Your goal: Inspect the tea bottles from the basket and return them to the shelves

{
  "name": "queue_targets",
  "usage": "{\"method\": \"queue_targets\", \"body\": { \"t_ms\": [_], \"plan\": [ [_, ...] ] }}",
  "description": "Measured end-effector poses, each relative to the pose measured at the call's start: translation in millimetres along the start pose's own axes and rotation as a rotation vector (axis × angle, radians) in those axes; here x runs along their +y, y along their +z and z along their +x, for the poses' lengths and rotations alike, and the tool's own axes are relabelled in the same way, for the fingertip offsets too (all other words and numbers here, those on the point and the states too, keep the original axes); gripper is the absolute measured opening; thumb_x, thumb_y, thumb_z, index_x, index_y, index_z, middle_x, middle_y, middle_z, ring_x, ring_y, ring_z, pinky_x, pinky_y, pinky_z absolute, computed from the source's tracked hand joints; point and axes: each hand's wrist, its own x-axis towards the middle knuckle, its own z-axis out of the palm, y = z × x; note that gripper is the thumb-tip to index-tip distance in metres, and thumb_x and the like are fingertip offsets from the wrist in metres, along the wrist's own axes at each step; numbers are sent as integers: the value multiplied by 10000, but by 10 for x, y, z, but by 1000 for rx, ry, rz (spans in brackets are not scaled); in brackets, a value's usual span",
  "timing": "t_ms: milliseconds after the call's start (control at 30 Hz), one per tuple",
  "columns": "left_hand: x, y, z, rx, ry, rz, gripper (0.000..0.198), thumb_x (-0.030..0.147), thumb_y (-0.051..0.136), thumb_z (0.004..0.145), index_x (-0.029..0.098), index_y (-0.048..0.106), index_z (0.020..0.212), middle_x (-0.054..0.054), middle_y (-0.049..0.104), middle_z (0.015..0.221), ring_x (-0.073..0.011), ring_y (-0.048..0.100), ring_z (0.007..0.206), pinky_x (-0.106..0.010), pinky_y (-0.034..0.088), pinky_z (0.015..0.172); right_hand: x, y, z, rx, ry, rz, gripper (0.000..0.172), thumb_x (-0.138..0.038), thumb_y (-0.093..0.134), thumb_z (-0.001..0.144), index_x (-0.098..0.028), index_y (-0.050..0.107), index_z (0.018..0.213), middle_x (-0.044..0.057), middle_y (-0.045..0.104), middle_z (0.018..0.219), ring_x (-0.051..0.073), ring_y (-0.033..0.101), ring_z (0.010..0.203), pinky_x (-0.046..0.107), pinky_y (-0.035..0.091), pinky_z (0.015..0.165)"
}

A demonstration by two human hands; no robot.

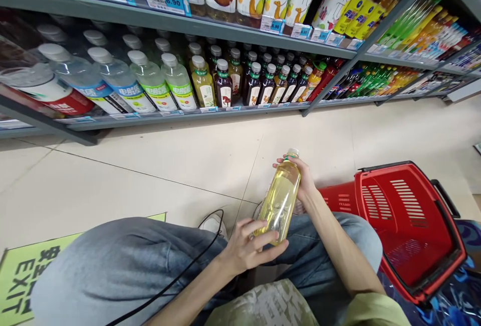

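Note:
A clear bottle of pale yellow drink [281, 193] is tilted in front of me, above my lap, with its white cap pointing toward the shelves. My right hand [303, 178] is wrapped around its neck, just below the cap and a green band. At the bottle's base, the fingers of my left hand [252, 246] are spread along the lower side and underneath, touching it. The back of a label shows through the liquid. A similar yellow bottle [203, 83] stands on the bottom shelf among dark juice bottles [224, 84].
A red shopping basket [409, 215] with a black handle stands at my right. Shelves of bottled drinks run across the top, with a grey shelf edge [210, 30]. A green exit sign [37, 271] lies on the floor at left. A black cable [176, 278] crosses my left leg.

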Motion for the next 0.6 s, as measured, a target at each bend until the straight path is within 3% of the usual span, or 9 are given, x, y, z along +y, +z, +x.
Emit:
{"method": "queue_targets", "body": {
  "t_ms": [133, 433, 600],
  "plan": [
    [-19, 18, -71, 24, -113, -16, 467, -37, 720, 773, 350, 732, 1035, 18, 609, 1021, -217, 510, 1137, -394, 425, 967, 11, -18, 13, 18, 1, 29, 218, -255, 804, 686, -196, 633, 808, 9, 724, 824, 223, 721, 844, 323, 588, 671],
    [-29, -27, -65, 62, -188, -31, 422, 63, 785, 748, 331, 700, 1063, -13, 579, 1038, -236, 513, 1135, -426, 480, 962, -29, -59, -18, -24, -27, 17, 197, -306, 802, 719, -203, 665, 815, 35, 751, 849, 253, 727, 880, 360, 582, 736],
    [-27, -12, -39, 149, -379, -88, 477, 86, 798, 713, 261, 588, 1105, -50, 504, 1129, -248, 549, 1113, -457, 565, 909, -76, -9, -83, -41, -125, 59, 226, -281, 802, 692, -235, 648, 851, 2, 745, 834, 270, 723, 969, 380, 561, 820]
  ]
}}
